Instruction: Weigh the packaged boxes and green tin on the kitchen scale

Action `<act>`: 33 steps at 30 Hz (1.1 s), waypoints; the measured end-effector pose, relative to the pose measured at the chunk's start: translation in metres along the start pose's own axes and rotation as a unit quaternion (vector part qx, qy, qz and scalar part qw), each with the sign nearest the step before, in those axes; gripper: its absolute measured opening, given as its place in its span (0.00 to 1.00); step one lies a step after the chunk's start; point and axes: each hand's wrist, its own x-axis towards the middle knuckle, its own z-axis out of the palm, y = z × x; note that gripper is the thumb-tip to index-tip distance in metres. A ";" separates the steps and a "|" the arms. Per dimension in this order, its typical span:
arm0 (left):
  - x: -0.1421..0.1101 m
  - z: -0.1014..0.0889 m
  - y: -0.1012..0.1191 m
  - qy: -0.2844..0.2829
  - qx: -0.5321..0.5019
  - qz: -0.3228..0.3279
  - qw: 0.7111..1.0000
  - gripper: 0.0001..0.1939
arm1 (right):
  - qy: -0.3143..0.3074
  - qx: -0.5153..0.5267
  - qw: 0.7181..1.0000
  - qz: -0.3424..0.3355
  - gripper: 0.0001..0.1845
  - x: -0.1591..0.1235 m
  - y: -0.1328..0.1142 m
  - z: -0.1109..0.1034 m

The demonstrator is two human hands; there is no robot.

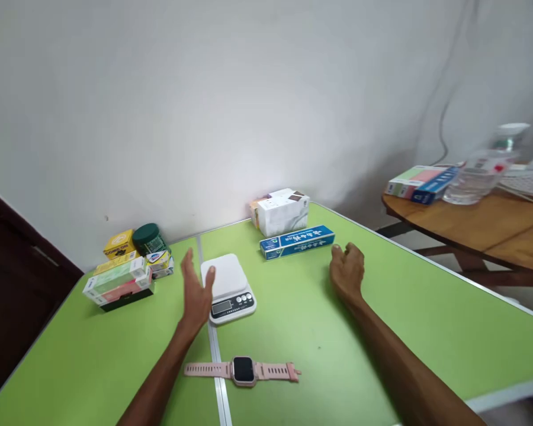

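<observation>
My left hand (198, 296) is open beside a white kitchen scale (224, 277), its thumb over the plate's left edge and its fingers raised. The scale has a dark display and several round buttons. My right hand (347, 273) is to the right of a blue toothpaste box (297, 241), apart from it. Its fingers are loosely curled, the thumb stands off from them, and nothing shows in its grasp. In front of the scale lies a pink-strapped smartwatch (243, 371), stretched flat with its screen dark.
White box (284, 213) by the wall. At left, a yellow box (119, 244), dark green jar (150, 239), small yellow-white boxes (160, 263) and stacked green-pink boxes (118, 281). A metal seam crosses the green table (293, 331). Right, a wooden table (479, 228) holds boxes and a plastic bottle (484, 168).
</observation>
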 end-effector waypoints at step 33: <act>-0.010 -0.003 0.041 -0.029 0.043 -0.110 0.993 0.46 | -0.171 0.332 0.927 -0.039 0.26 -0.063 -0.132 -0.007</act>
